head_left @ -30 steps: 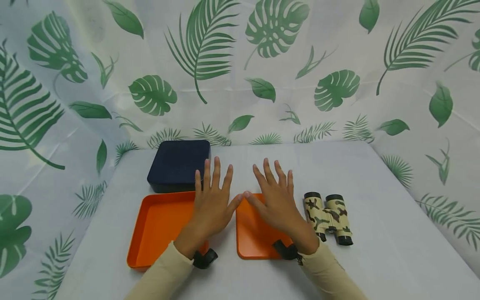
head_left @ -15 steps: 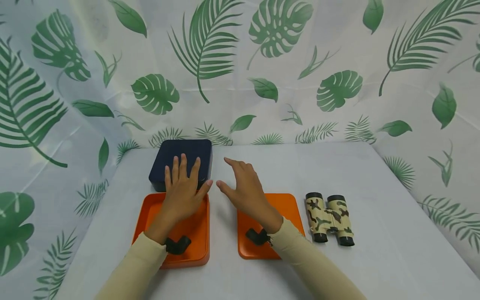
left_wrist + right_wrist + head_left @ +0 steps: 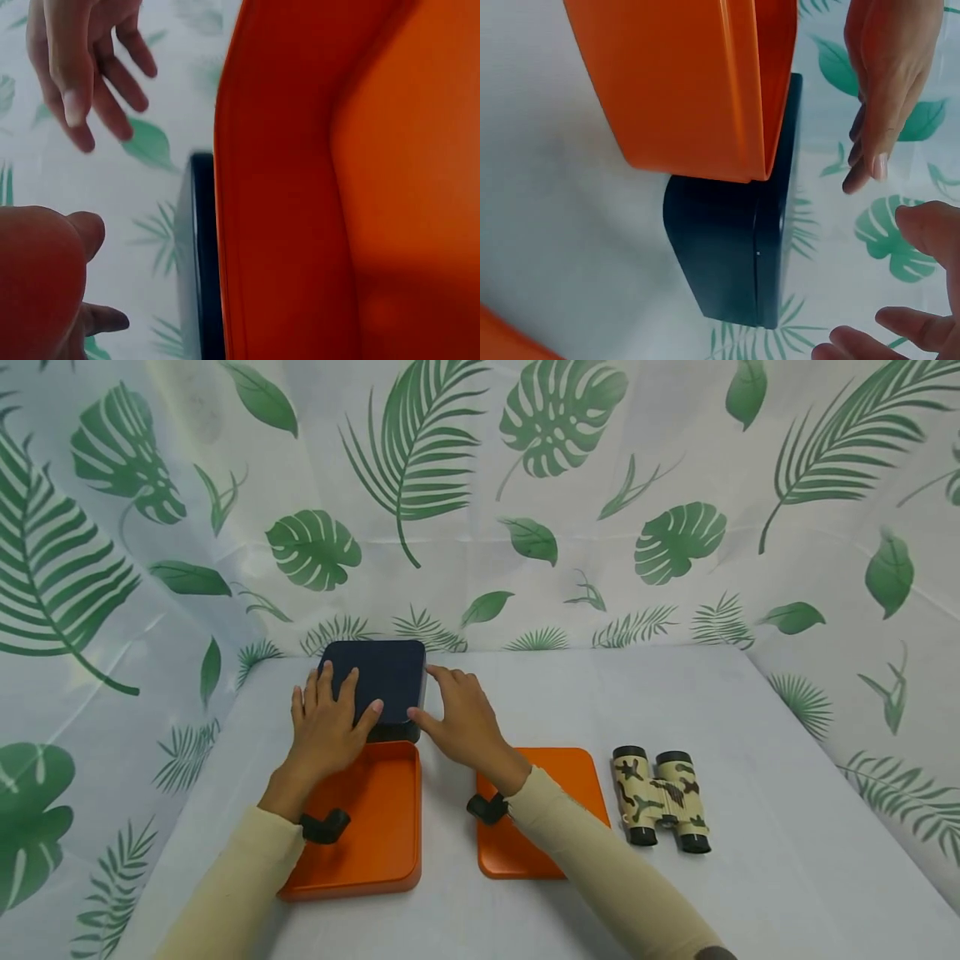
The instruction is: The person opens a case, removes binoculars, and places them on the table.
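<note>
At far left, behind the orange tray [image 3: 386,827], the navy box [image 3: 387,677] sits partly below my left hand [image 3: 328,731] and near my right hand [image 3: 467,718], fingers apart on both; I judge this an approach, next calling for a grip.

Head cam fwd/dn, wrist cams [image 3: 324,828] close.

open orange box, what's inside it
The open orange box shows only bare orange inside. In the head view, the left hand, sleeve and black wrist camera hide part of its left side; what they cover cannot be seen.
</note>
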A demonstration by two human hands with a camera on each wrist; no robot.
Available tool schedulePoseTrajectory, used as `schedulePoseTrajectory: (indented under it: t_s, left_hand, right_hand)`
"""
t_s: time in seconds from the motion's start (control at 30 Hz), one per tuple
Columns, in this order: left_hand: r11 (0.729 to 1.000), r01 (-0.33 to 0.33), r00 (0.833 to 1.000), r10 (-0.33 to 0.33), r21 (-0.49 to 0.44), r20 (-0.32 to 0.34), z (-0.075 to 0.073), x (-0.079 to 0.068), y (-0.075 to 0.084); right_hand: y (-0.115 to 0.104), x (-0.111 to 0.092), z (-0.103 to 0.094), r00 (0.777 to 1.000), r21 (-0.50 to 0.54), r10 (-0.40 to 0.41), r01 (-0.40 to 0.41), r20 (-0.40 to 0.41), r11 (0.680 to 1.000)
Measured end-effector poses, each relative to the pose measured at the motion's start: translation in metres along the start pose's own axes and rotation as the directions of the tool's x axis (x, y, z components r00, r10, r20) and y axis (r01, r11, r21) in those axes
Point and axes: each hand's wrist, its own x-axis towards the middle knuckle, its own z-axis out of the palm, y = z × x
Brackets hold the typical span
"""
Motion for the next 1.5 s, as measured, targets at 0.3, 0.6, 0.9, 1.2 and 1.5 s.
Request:
schedulePoseTrajectory:
  t_s: [0.3, 0.6, 0.9, 1.2, 1.5]
  left_hand:
    - [0.993, 0.101, 0.994, -0.103, -0.056, -0.021, -0.015, 0.025, -0.037]
    - [0.965, 0.187, 0.982, -0.182, -0.184, 0.043, -0.029, 0.051, -0.065]
    - [0.845, 0.336, 0.938, -0.257, -0.416, 0.234, -0.033, 0.064, -0.087]
    - [0.763, 0.429, 0.894, -0.284, -0.483, 0.346, -0.027, 0.071, -0.098]
    - [0.743, 0.439, 0.893, -0.301, -0.506, 0.333, -0.024, 0.074, -0.098]
  right_hand:
    - [0.000, 0.023, 0.014, 0.997, 0.114, 0.055, -0.061, 0.060, 0.992]
    - [0.007, 0.044, 0.028, 0.977, 0.232, 0.177, -0.200, 0.116, 0.952]
    - [0.015, 0.062, 0.037, 0.918, 0.383, 0.358, -0.397, 0.171, 0.834]
    - [0.016, 0.069, 0.042, 0.896, 0.391, 0.396, -0.444, 0.202, 0.806]
    - [0.018, 0.074, 0.042, 0.880, 0.383, 0.427, -0.475, 0.208, 0.792]
